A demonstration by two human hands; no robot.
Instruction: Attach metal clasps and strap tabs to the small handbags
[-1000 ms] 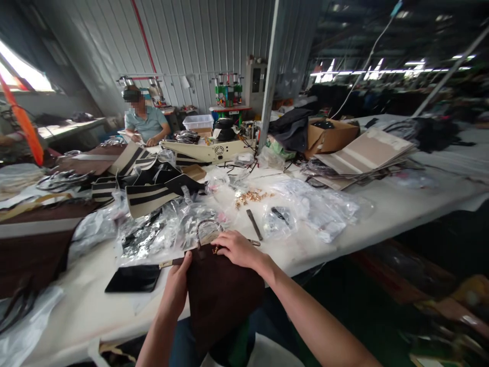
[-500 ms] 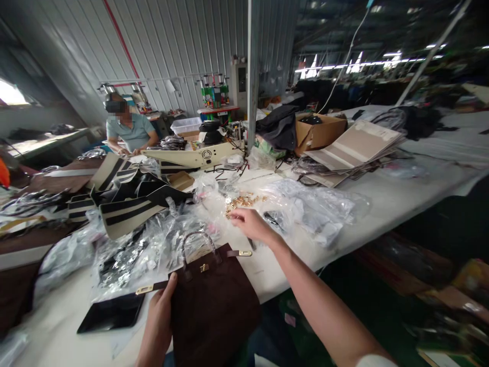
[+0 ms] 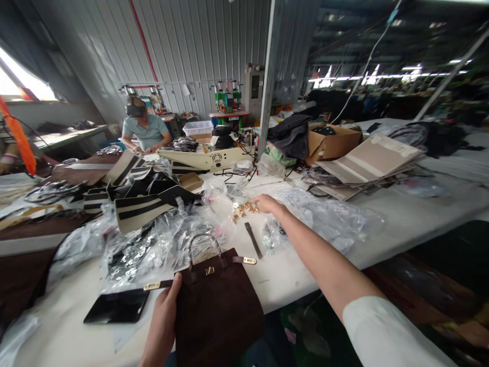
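A dark brown handbag (image 3: 219,311) with looped handles and gold fittings leans at the table's front edge. My left hand (image 3: 164,306) grips its left side, thumb on the front, beside a strap with a gold plate (image 3: 152,286). Farther off, my right hand (image 3: 269,204) reaches to the right end of a small heap of gold metal fittings (image 3: 244,208). Its fingertips are bent down at the heap; whether they hold a piece is too small to see. A dark flat bar-shaped tool (image 3: 252,239) lies between the heap and the bag.
A black tablet or phone (image 3: 116,307) lies left of the bag. Clear plastic bags (image 3: 324,216) spread right of the heap, and more with silvery parts lie left. Flat panels (image 3: 372,160) and a cardboard box (image 3: 332,142) stand behind. Another person (image 3: 147,132) works at the far left.
My right hand has moved from the left front of the gold heap to its right end, uncovering the bar-shaped tool. The left hand still holds the handbag. The view has shifted slightly left.
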